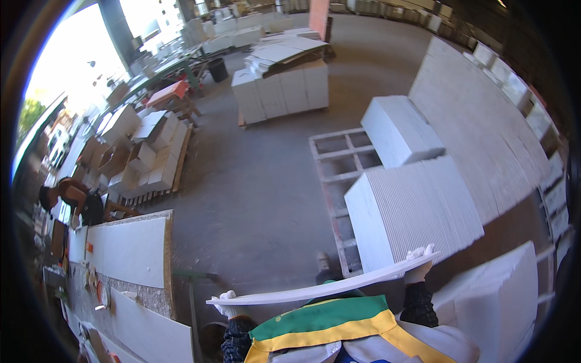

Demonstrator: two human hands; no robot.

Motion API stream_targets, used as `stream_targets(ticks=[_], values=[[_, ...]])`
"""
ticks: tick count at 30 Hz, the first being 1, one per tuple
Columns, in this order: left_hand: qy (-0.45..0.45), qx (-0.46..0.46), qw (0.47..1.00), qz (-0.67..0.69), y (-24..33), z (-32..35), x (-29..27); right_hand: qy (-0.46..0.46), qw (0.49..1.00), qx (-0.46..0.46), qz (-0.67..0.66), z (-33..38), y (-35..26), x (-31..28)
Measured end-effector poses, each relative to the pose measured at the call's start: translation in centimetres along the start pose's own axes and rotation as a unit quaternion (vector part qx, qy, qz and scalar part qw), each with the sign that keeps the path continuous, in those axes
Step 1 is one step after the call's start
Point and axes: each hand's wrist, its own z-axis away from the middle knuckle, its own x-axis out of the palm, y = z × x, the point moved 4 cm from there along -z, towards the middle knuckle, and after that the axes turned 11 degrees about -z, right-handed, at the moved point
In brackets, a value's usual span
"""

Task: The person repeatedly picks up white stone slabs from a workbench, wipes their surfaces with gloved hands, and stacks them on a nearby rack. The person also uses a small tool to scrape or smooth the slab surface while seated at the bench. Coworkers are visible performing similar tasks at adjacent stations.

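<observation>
A long, thin white slab (330, 287) is held edge-up across the front of my body, its top edge curving in the view. My left hand (227, 306), in a white glove, is closed round its left end. My right hand (419, 264), gloved too, grips the right end, slightly higher and farther from me. Just beyond my right hand stands a tight row of upright white slabs (417, 212) on a wooden pallet (331, 176). A second, smaller block of slabs (402, 130) sits behind it on that pallet.
A workbench (169, 266) with white panels is at left, a person (75, 199) bending beyond it. Another slab stack (496, 296) stands close at right, near a large leaning board (478, 127). Farther off are a loaded pallet (281, 91) and stacked boxes (145, 157).
</observation>
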Motion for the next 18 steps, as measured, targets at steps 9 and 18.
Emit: stream_targets(ticks=[9,18], values=[[-0.182,0.321,0.886,-0.281,3.6,-6.0,8.0,-0.14,0.985,0.056,0.084,-13.7,13.8,17.2],[0.116,0.304,0.665,-0.672,-3.4,-15.9,9.3,-0.182,0.971,0.114,0.108,-20.7,26.0,32.7]])
